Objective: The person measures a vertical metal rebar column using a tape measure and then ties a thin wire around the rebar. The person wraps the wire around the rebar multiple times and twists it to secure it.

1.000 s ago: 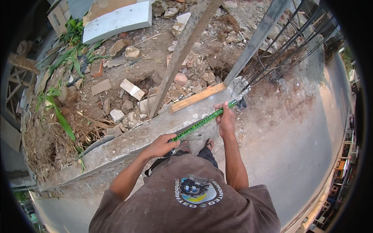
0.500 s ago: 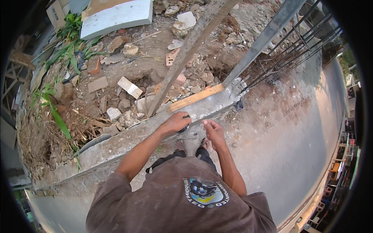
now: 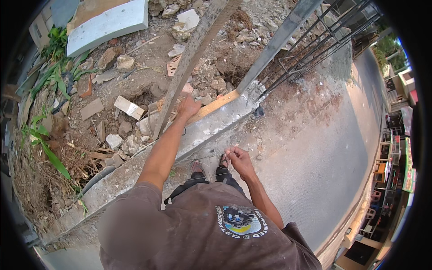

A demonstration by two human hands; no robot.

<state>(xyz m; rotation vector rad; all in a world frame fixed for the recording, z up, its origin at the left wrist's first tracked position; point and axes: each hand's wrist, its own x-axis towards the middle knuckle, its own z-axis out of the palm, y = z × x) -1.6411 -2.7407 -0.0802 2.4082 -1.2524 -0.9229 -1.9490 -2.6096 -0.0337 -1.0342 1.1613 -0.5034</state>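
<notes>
My left hand (image 3: 189, 108) reaches over the low concrete ledge to the near end of a light wooden strip (image 3: 216, 106), right beside a leaning timber post (image 3: 186, 67). Its fingers point away and are mostly hidden, so whether it grips anything does not show. A small dark loop shows by that wrist. My right hand (image 3: 240, 161) hovers on the near side of the ledge, above my feet, with thumb and fingertips pinched together. Whatever lies in the pinch is too small to make out.
The concrete ledge (image 3: 198, 137) runs diagonally before me. Beyond it lie rubble, bricks and a white slab (image 3: 108, 28). A grey upright bar (image 3: 279, 45) and rebar rods (image 3: 324, 42) rise at the ledge's far end. Pavement (image 3: 315, 180) stretches to the right.
My left hand has moved forward and left, from near my right hand to beyond the ledge by the wooden strip. My right hand stays pinched at about the same place. The view has shifted right.
</notes>
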